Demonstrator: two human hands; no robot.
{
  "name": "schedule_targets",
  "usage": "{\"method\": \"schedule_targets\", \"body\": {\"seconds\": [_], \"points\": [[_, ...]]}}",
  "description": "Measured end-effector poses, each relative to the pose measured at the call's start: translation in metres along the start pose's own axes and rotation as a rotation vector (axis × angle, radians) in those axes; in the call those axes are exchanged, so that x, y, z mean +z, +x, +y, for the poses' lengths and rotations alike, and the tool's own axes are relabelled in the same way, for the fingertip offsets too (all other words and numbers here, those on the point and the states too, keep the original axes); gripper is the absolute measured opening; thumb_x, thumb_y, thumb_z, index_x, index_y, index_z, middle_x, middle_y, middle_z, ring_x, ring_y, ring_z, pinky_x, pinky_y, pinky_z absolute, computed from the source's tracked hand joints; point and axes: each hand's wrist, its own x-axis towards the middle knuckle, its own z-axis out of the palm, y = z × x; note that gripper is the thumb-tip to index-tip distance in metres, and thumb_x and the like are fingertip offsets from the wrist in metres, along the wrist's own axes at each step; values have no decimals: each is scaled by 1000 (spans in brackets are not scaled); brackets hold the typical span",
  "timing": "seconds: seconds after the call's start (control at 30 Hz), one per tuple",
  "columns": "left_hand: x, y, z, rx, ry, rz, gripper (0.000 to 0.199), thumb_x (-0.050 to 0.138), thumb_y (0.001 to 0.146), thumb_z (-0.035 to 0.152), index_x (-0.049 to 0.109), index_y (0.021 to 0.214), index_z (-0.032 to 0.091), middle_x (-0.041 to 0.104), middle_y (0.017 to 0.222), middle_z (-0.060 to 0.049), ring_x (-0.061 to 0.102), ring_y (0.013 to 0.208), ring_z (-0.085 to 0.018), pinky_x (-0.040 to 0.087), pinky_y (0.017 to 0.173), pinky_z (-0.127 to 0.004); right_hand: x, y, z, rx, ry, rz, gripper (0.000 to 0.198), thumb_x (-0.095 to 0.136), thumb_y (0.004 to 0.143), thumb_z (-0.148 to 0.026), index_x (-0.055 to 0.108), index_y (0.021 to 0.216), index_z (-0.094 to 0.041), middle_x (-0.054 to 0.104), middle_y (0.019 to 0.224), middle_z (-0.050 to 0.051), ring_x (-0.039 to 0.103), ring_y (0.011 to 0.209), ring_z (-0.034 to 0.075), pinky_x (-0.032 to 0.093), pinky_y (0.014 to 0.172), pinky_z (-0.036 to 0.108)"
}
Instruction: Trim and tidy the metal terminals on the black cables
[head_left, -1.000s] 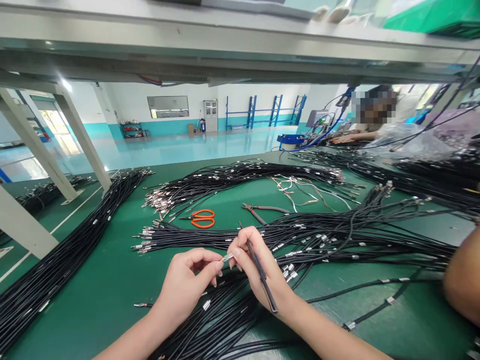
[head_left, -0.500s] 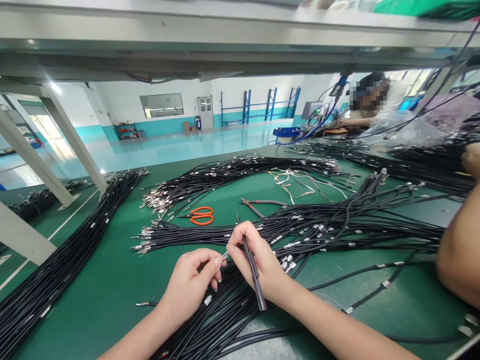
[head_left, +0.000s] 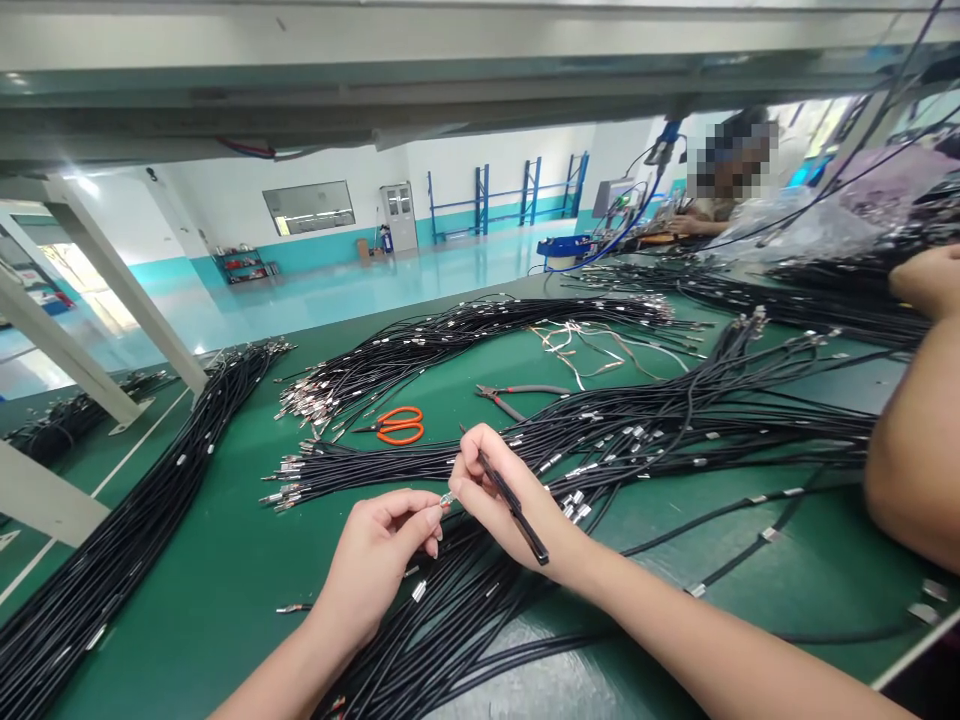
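Note:
My left hand (head_left: 386, 555) is closed in a pinch on the end of a cable with a small shiny metal terminal (head_left: 448, 499). Fingertips of my right hand (head_left: 506, 500) meet the terminal from the other side. A slim black pen-like tool (head_left: 519, 517) lies across that right hand, its thin tip pointing away from me; I cannot tell its exact kind. Under both hands runs a bundle of black cables (head_left: 442, 630) with silver sleeves. Beyond them are orange-handled scissors (head_left: 400, 425) and cutting pliers (head_left: 504, 396) with red and grey handles.
More black cable bundles lie at the left (head_left: 150, 500), at the back (head_left: 450, 335) and across the middle (head_left: 375, 468). Loose pale strips (head_left: 592, 345) rest near the pliers. Another person's arm (head_left: 919, 430) reaches in at right. A shelf beam (head_left: 375, 90) crosses overhead.
The black tool has tilted in my right hand, its rear end swinging right and up. Both hands stay together at the terminal. The neighbouring arm has shifted slightly left in view.

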Motion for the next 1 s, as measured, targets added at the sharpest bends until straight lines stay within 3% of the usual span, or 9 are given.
{"method": "schedule_targets", "body": {"seconds": [0.13, 0.27, 0.43, 0.77, 1.0], "points": [[1, 1, -3, -14, -54, 64, 14, 61, 71, 27, 65, 76, 15, 56, 58, 1, 50, 55, -11, 42, 58, -23, -1, 0, 2, 4, 19, -16, 16, 45, 81, -15, 31, 78, -22, 36, 68, -5, 34, 57, 9, 33, 53, 22], [1, 0, -5, 31, -15, 116, 24, 62, 70, 26, 66, 91, 16, 59, 63, 0, 53, 55, -11, 44, 58, -24, -1, 0, 3, 33, 33, -3, 16, 45, 81, -17, 31, 78, -22, 35, 68, -5, 34, 56, 8, 32, 52, 21], [0, -1, -3, 64, 94, 131, 20, 60, 72, 25, 69, 87, 15, 61, 62, -2, 54, 55, -12, 43, 53, -22, 0, 0, 5, 77, 88, -6, 15, 46, 82, -20, 31, 78, -23, 36, 66, -6, 36, 55, 8, 32, 51, 21], [-2, 2, -5, -16, 31, 166, 21, 63, 69, 30, 68, 81, 13, 62, 57, -2, 54, 54, -13, 43, 53, -23, 1, 0, 7, 110, 212, -29, 17, 45, 81, -16, 30, 79, -23, 39, 65, -7, 41, 56, 8, 33, 53, 21], [-6, 4, -9, 50, 94, 167, 17, 58, 73, 30, 67, 77, 15, 59, 60, 0, 51, 57, -13, 41, 58, -23, 3, -2, 13, 78, 228, -38, 13, 43, 83, -17, 32, 82, -23, 42, 67, -5, 42, 58, 9, 33, 52, 21]]}}
